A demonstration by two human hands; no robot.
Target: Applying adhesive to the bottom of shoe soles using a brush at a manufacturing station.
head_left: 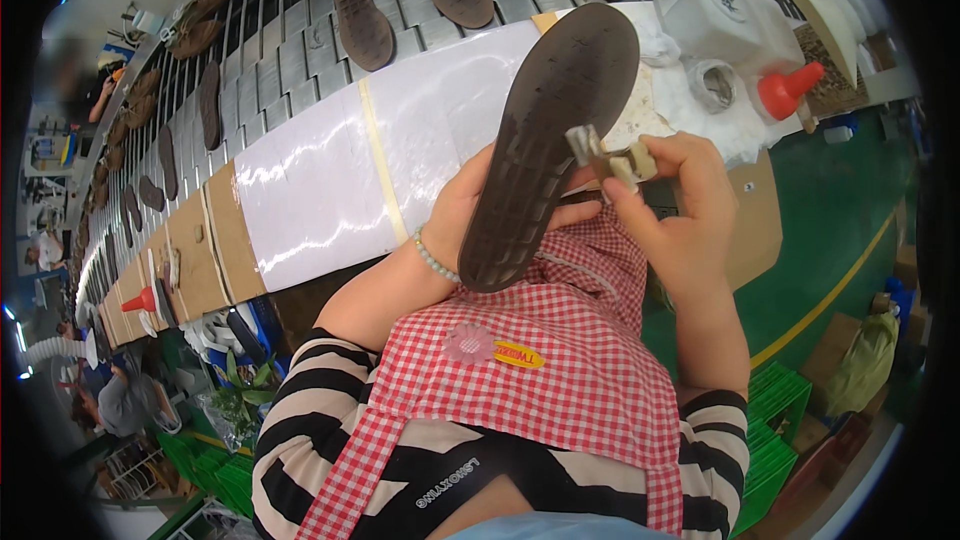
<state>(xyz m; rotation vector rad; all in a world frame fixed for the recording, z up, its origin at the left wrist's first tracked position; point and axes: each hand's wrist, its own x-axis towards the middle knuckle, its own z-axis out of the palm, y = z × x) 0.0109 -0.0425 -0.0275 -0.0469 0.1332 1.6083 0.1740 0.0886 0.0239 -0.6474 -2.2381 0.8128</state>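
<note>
A dark brown shoe sole point(540, 130) is held upright and slightly tilted in front of my apron. My left hand point(462, 202) is closed around its left edge, with fingers showing behind and at its right side. Between the thumb and fingers of my right hand point(690, 210) is a small tool point(622, 162) with a shiny metal end and cream-coloured block-like parts; its exact kind is unclear. The metal end is close to the sole's right edge, and I cannot tell if they touch.
Beyond a white-covered bench point(320, 175), a slatted metal conveyor point(300, 65) carries several brown soles point(362, 22). A white plastic container point(708, 15), an open jar point(712, 85) and a red-capped bottle point(790, 90) stand at the right. Green crates point(775, 410) sit low on the right.
</note>
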